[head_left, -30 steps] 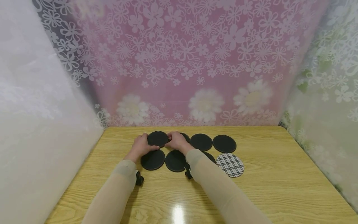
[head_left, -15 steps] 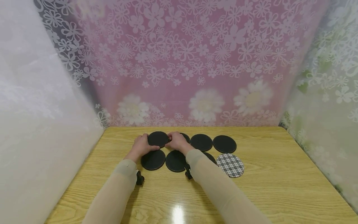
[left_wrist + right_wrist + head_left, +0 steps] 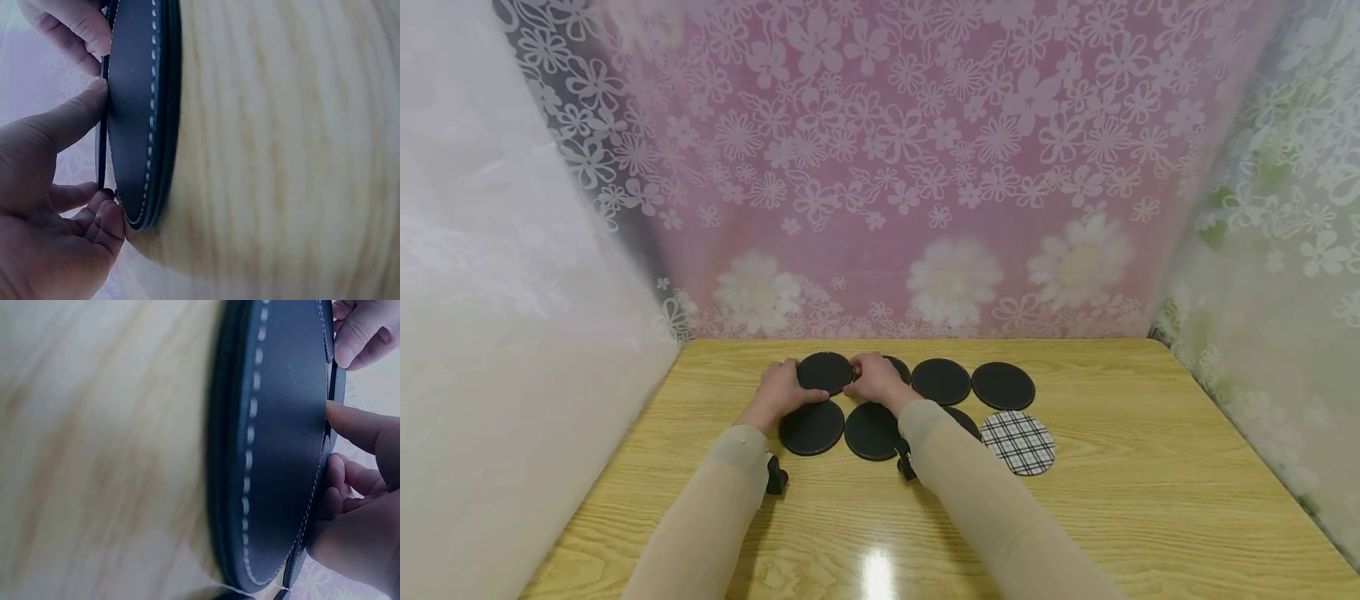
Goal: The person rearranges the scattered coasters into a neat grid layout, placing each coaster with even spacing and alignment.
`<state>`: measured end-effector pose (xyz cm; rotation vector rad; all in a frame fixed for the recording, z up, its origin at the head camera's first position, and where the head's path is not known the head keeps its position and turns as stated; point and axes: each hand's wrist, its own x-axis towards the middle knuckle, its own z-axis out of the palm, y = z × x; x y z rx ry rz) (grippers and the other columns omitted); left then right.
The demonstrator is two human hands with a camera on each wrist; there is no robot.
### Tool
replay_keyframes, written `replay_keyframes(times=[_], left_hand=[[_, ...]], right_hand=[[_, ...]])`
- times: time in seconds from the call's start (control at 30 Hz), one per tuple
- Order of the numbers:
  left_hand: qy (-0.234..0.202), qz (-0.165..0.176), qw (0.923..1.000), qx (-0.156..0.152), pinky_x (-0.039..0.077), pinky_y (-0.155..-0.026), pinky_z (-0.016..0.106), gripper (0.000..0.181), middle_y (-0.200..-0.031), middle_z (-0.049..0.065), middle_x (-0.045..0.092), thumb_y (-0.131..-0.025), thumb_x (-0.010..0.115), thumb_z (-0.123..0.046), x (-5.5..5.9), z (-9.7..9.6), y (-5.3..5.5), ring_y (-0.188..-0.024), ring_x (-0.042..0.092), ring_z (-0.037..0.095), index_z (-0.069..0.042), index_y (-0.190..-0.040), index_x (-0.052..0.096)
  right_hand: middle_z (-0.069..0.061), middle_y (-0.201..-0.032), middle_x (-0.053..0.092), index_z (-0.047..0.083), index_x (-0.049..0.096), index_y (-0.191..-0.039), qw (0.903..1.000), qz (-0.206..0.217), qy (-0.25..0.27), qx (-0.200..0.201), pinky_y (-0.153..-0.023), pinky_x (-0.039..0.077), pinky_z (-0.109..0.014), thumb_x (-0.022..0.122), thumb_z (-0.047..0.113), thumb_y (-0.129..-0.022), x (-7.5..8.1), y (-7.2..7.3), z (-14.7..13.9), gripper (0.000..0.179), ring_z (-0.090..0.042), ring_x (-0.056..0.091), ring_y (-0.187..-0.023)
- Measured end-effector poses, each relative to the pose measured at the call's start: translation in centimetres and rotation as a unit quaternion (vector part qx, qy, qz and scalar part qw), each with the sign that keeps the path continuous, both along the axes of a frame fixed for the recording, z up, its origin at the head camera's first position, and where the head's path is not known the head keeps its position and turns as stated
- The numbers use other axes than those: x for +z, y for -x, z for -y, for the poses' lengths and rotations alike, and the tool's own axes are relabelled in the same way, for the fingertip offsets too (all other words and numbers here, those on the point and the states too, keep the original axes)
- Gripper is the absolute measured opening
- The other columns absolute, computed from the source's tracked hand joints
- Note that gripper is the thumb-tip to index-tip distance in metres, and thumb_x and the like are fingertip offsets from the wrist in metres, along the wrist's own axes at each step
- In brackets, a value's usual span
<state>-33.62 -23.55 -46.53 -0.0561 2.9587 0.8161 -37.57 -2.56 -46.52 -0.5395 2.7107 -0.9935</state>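
Note:
In the head view a round black coaster [image 3: 824, 372] lies at the back left of two rows. My left hand [image 3: 781, 390] holds its left side, thumb at the near edge and fingers at the far left. On the same coaster's right edge my right hand [image 3: 874, 377] pinches with thumb and fingers, partly covering another black coaster [image 3: 897, 367]. A front-row coaster [image 3: 811, 429] sits just below the left thumb; in the left wrist view this white-stitched coaster [image 3: 131, 112] looks like a close stack. Beside it is another front coaster [image 3: 871, 432], below the right wrist.
Two more black coasters [image 3: 940, 382] continue the back row rightward. A white-and-black plaid coaster [image 3: 1018, 442] ends the front row; the right sleeve [image 3: 955, 467] half hides a black one [image 3: 962, 421]. Floral sheets [image 3: 925, 167] enclose the wooden table [image 3: 1150, 467] on three sides.

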Motion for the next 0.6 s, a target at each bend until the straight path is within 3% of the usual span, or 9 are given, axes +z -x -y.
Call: replay_keyframes(times=[0.6], left_hand=[[-0.010, 0.000, 0.9998, -0.016, 0.049, -0.111, 0.060, 0.086, -0.146, 0.036, 0.052, -0.096, 0.087, -0.040, -0.10, 0.42, -0.09, -0.132, 0.053, 0.050, 0.014, -0.153, 0.051]], right_hand=[[-0.012, -0.123, 0.066, 0.005, 0.068, -0.150, 0.9999, -0.013, -0.006, 0.002, -0.100, 0.052, -0.047, 0.084, 0.016, -0.100, -0.22, -0.14, 0.03, 0.053, -0.029, 0.061, -0.110]])
